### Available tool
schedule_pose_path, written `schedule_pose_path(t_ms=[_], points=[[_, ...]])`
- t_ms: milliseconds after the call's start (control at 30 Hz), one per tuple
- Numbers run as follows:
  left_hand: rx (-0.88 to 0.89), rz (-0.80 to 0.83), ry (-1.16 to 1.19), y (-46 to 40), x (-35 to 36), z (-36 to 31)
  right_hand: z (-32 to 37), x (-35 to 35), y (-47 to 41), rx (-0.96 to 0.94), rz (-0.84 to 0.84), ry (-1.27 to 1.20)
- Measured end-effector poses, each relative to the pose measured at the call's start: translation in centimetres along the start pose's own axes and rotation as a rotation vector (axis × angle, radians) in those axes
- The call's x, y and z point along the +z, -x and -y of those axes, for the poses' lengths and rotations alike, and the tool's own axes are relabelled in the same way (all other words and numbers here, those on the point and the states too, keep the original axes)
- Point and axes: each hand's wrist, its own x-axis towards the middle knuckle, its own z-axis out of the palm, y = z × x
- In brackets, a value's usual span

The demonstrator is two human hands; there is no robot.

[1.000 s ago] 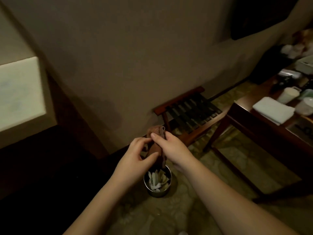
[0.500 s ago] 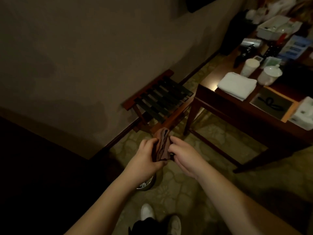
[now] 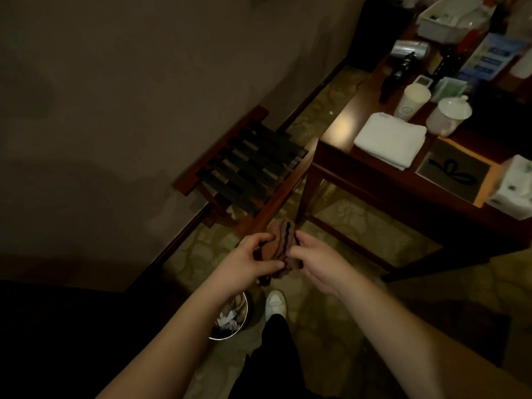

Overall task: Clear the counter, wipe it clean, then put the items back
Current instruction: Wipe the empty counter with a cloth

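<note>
1. Since prev. frames: view swung rt & down; wooden desk (image 3: 371, 180) now fills upper rt, metal waste bin (image 3: 233, 321) dropped from under the hands to below the L forearm. Cloth was over the bin, now clear of it.
2. Wall takes upper L; patterned carpet (image 3: 331, 217) below.
3. Desk carries, front to back: folded white towel (image 3: 388, 141), dark placemat w/ bow print (image 3: 454, 168), tissue pack (image 3: 515, 185) at rt edge, white paper cup (image 3: 411, 100), lidded white mug (image 3: 449, 113), hair dryer (image 3: 406, 57), white tray (image 3: 452, 20).
4. Slatted luggage rack (image 3: 250, 168) stands against wall, just L of desk.
5. Bin on floor, crumpled paper inside; white shoe (image 3: 275, 303) beside it.
6. Brown striped cloth (image 3: 280, 244) bunched, held in air between both hands, over carpet, in front of rack, short of desk.
7. L hand (image 3: 244, 264): fingers curled, pinching cloth's L side. R hand (image 3: 319, 262): fingers curled round cloth's rt side.
</note>
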Motion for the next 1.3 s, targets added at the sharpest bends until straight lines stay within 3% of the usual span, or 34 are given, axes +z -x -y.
schedule_pose_path(t_ms=[133, 333, 600, 900, 1100, 1300], points=[[-0.102, 0.02, 0.293, -5.6, -2.4, 0.6, 1.9, -0.7, -5.1, 0.054, -0.037, -0.032], [-0.153, 0.069, 0.439, -12.7, -4.8, 1.6, 3.6, -1.8, -11.6, 0.101, -0.076, -0.086], [-0.163, 0.091, 0.253, -18.7, -5.7, 4.3, 3.0, -3.1, -18.8, 0.177, -0.122, -0.134], [-0.313, 0.043, 0.466, -23.8, -7.6, 11.7, -2.5, -6.8, -26.4, 0.38, -0.1, -0.186], [-0.469, -0.197, 0.618, -26.7, -7.8, 15.1, -5.0, -8.1, -29.3, 0.424, -0.047, -0.199], [-0.594, -0.15, 0.601, -30.4, -9.3, 16.2, -7.5, -9.6, -32.0, 0.456, -0.079, -0.143]])
